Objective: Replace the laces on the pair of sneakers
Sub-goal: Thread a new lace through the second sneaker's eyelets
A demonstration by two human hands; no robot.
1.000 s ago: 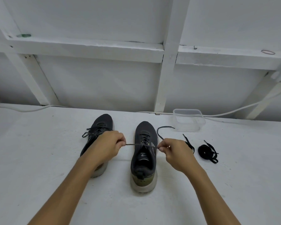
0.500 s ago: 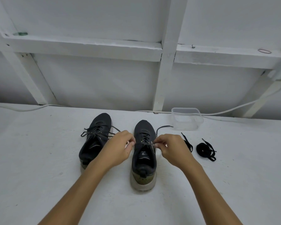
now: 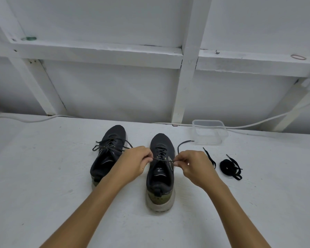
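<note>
Two dark sneakers stand side by side on the white surface, toes pointing away from me. The left sneaker (image 3: 106, 154) has its lace tied in a loose bow. Over the right sneaker (image 3: 161, 169) my left hand (image 3: 134, 163) and my right hand (image 3: 195, 165) each pinch one end of its dark lace (image 3: 162, 159), which runs taut between them across the tongue. A loose black lace (image 3: 208, 157) lies just right of my right hand, and a coiled black lace (image 3: 229, 167) lies farther right.
A clear plastic container (image 3: 209, 131) sits behind the right sneaker near the wall. A white cable (image 3: 258, 122) runs along the back edge. White wooden beams (image 3: 188, 68) rise behind the surface.
My hands came together over the right sneaker half a second ago, then drew apart again, pulling the lace taut between them.
</note>
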